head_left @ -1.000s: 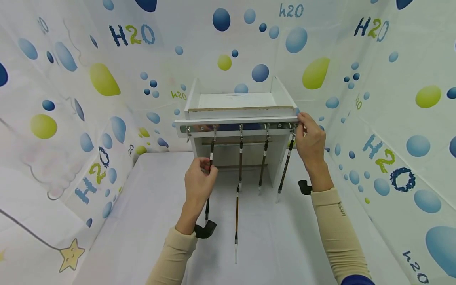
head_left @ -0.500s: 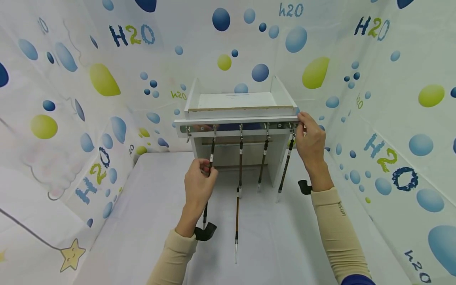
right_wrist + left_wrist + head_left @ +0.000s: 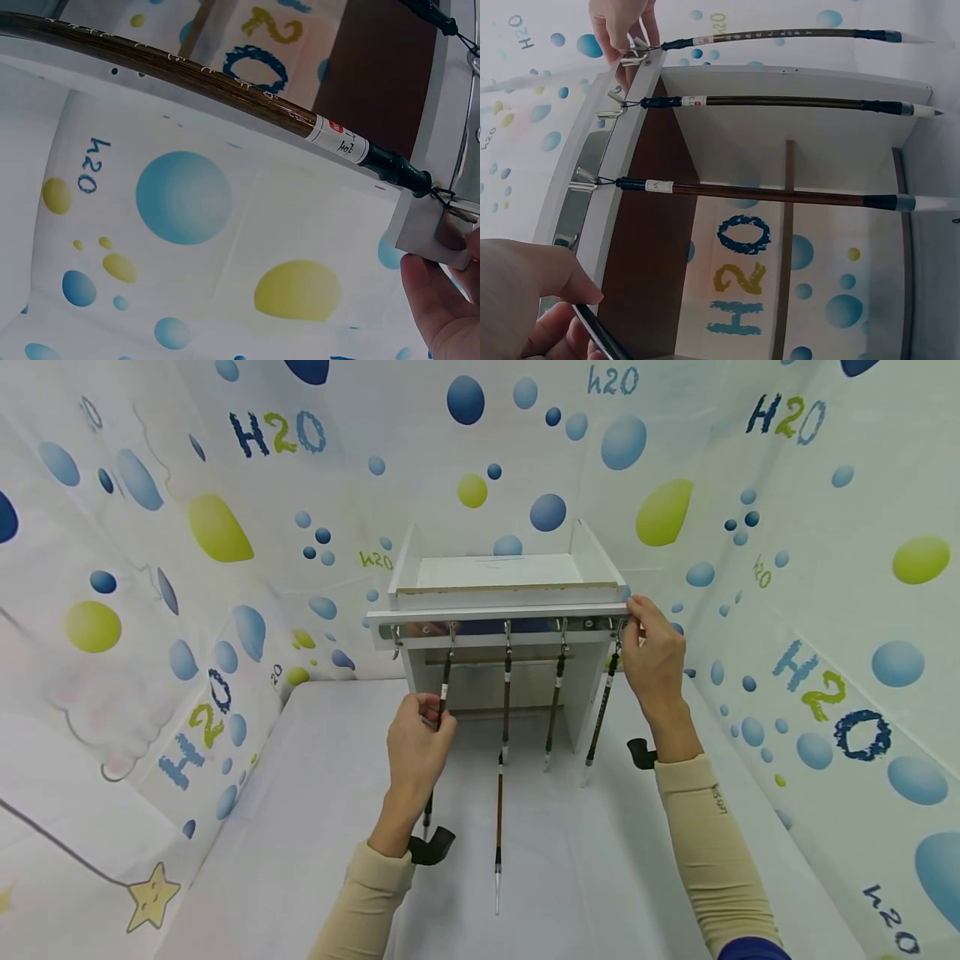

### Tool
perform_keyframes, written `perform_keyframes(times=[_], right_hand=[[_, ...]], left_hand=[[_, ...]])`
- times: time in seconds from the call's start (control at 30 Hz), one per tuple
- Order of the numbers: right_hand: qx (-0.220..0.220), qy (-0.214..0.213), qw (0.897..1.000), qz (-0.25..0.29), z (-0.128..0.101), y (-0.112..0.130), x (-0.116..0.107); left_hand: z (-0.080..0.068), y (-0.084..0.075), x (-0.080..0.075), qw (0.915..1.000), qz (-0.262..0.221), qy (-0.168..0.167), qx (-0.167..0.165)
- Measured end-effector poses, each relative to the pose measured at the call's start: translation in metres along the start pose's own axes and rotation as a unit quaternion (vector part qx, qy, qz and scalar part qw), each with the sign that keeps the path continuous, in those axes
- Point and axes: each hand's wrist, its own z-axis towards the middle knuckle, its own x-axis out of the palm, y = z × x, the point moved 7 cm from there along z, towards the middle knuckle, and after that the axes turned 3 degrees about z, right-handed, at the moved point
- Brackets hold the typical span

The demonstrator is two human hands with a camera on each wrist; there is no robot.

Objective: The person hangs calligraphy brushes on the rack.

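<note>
White shelf rack point(image 3: 510, 602) on the table point(image 3: 315, 827), fitted with a metal hook rail point(image 3: 420, 630) along its front edge. Four calligraphy brushes hang from the rail by their loops; a fifth hook at the far left end point(image 3: 395, 643) carries nothing; one loose brush point(image 3: 497, 827) lies flat on the table, just right of the left wrist. Left hand point(image 3: 416, 752): fingers and thumb pinched round the shaft of the leftmost hanging brush point(image 3: 444, 681), below its hook, the shaft running down past the palm and out under the wrist; the wrist view shows the dark handle caught between curled fingers. Right hand point(image 3: 654, 652): fingers curled on the right end of the rack's front edge, thumb at the rail, the rightmost hanging brush point(image 3: 603, 710) just left of the palm; the right wrist view shows that brush's loop hooked beside the fingertips. Two middle brushes point(image 3: 507, 693) hang untouched between the hands. Judged status: the hanging looks largely done, with four brushes up; the loose brush and the vacant hook remain, and the leftmost brush is in hand at its hook, whether being settled or lifted off cannot be told.
</note>
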Motion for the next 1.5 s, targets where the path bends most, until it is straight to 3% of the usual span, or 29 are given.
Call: perform_keyframes(times=[0.47,1.13,1.5], right_hand=[[-0.003,-0.001,1.000,0.002,0.000,0.000,0.000],[-0.005,-0.003,1.000,0.006,-0.001,-0.001,0.000],[-0.007,-0.008,1.000,0.011,-0.001,0.001,-0.001]], left_hand=[[-0.001,-0.004,-0.001,0.9994,0.012,-0.013,0.030],[0.004,-0.011,-0.005,0.9989,0.028,-0.013,0.035],[0.005,-0.005,-0.002,0.9992,0.029,-0.006,0.028]])
